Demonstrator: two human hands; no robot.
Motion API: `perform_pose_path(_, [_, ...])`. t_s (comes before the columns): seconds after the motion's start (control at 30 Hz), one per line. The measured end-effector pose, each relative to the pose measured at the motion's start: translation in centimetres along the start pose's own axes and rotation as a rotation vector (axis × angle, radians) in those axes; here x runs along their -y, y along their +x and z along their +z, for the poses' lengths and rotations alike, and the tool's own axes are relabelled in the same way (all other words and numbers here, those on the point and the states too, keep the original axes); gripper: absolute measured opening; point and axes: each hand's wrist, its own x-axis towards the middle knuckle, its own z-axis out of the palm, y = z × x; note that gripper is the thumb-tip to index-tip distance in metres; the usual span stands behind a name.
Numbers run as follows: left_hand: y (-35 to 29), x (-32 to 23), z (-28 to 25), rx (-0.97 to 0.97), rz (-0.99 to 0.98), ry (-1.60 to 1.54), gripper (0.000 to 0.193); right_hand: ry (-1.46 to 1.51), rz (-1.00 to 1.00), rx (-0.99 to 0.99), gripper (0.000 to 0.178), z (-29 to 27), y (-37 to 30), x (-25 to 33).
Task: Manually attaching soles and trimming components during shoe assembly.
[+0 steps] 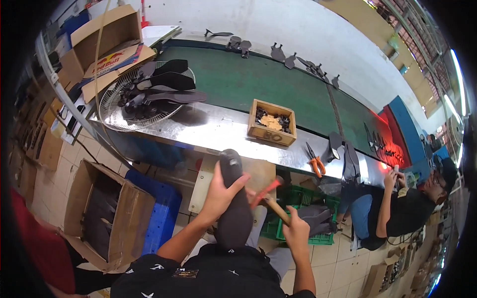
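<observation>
My left hand is closed around the middle of a dark grey shoe sole, thumb lying across it. The sole stands lengthwise in front of my body, its far end over a pale board at the bench edge. In my right hand is a hammer, gripped by its wooden handle. Its reddish head lies just right of the sole, slightly blurred; whether it touches the sole I cannot tell.
A wooden box of small dark parts, orange-handled pliers and a wire basket of dark soles are on the metal ledge. Beyond runs a green conveyor belt. A cardboard box stands left, a green crate right. A co-worker works farther right.
</observation>
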Motion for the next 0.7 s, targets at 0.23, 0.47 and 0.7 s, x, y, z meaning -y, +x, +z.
perform_pose_path(0.23, [6.2, 5.8, 0.1, -0.173, 0.425, 1.371, 0.084, 0.699, 0.222, -0.257, 0.025, -0.2, -10.9, -7.8])
perform_pose_path(0.47, [25.7, 1.7, 3.2, 0.211, 0.814, 1.826, 0.021, 1.287, 0.427, -0.442, 0.017, -0.4, -12.6, -5.9])
perform_pose_path(0.7, [33.0, 1.3, 5.3, 0.981, 0.773, 2.429, 0.014, 1.23, 0.597, -0.39, 0.019, 0.1, -11.2, -6.6])
